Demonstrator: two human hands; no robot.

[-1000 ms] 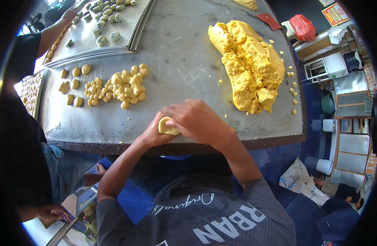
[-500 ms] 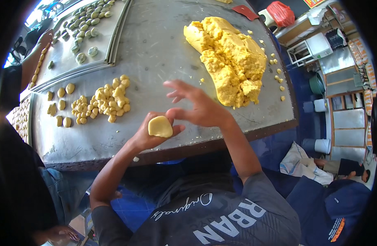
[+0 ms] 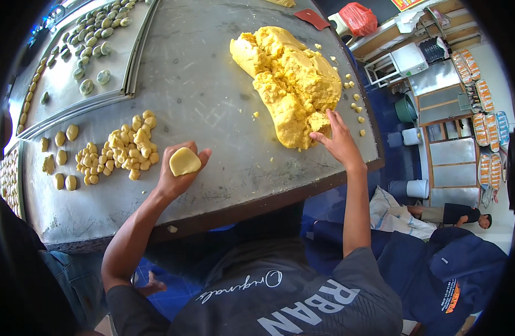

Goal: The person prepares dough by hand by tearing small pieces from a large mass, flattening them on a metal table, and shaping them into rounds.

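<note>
A flattened round of pale yellow dough rests in my left hand, whose fingers are curled round it above the table's near side. At the lower right end of a big, crumbly yellow mass, my right hand has its thumb and fingers closing about a chunk. The mass looks like a soft filling, broken and rough along its middle. Left of my left hand lies a heap of small pale dough balls. Beside the heap sit several larger, smooth oval pieces.
Metal trays with greenish rounds lie at the far left of the metal table. Small yellow lumps dot its right edge. A red scraper-like sheet and a red plastic bag are farther back. Another person is at right.
My right hand has moved from beside the left hand to the yellow mass on the right. My left hand still holds the flattened dough. The view has shifted slightly; the co-worker's arm at left is gone.
</note>
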